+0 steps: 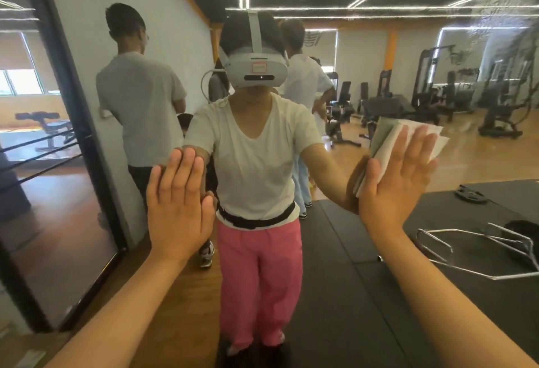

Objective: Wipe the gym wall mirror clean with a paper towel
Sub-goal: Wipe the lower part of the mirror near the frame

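The wall mirror (pixel 379 169) fills the view and reflects the gym. The left hand (pixel 178 207) lies flat on the glass, fingers straight and close together. The right hand (pixel 399 186) presses a folded paper towel (pixel 439 144) against the glass, fingers straight and a little spread.

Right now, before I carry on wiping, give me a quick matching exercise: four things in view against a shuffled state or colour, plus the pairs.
1 left hand
2 right hand
3 paper towel
4 reflected trousers

A pink
B folded, under a palm
C flat on the bare mirror
D presses the paper towel to the glass

Pairs: 1-C, 2-D, 3-B, 4-A.
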